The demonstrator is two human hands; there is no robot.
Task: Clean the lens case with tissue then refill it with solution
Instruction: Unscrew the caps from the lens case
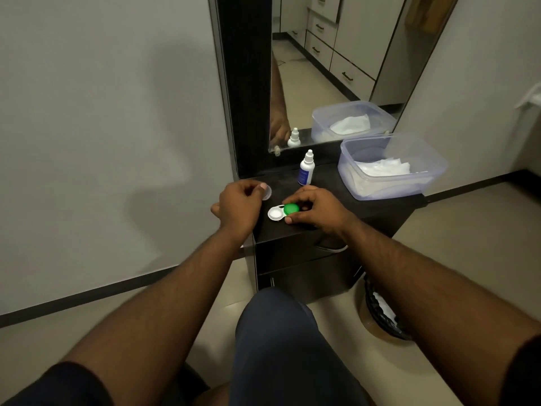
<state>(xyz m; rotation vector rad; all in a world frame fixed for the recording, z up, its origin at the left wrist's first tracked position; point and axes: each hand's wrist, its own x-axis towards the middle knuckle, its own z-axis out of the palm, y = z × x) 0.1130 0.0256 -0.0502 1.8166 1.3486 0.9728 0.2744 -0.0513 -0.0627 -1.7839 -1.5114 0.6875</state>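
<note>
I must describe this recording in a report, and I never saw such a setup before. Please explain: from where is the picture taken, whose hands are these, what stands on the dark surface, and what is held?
There is no machine here. A person wears a camera on the head, which looks forward and down, so you see that person's own arms and hands. On the dark wooden cabinet top lies a white plastic lens case: its left well is open, its right well has a green round cap. The right hand grips the case at that cap. The left hand holds a small white round cap. Behind stand a small white solution bottle with a blue label and a clear plastic tub of white tissues, before a mirror.
</note>
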